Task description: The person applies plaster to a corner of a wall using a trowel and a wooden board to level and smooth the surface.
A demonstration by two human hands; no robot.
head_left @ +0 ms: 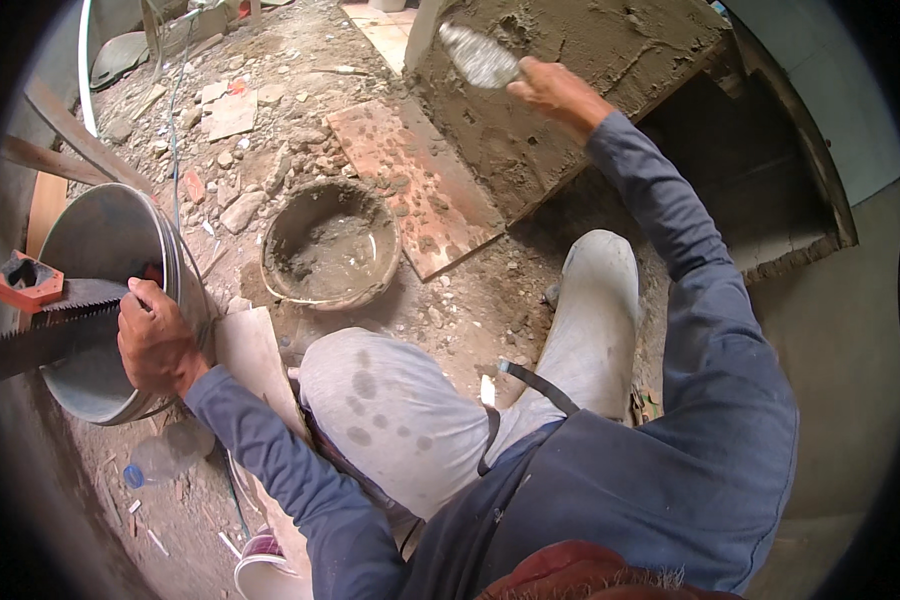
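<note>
- Grey metal trowel with a motion-blurred blade [478,55]: held in your right hand [562,95], fingers closed around its handle; blade pointing left from that grip.
- Brown-grey, mortar-coated slab face [560,150]: behind and below your right grip; whether the blade touches it, you cannot tell from this view.
- Your left hand [155,345]: fingers curled at the bucket rim; whether they pinch rim or saw, you cannot tell.
- Large grey round bucket [90,235]: at and left of your left hand.
- Dark toothed saw blade [50,338]: extending left from your left hand.
- Orange angular handle [30,288]: left of that hand, beyond the blade.
- Shallow round basin [385,268] containing wet grey mortar [335,245]: between your hands.
- Reddish, mortar-spattered flat board [410,190]: left of and nearer you than your right grip.
</note>
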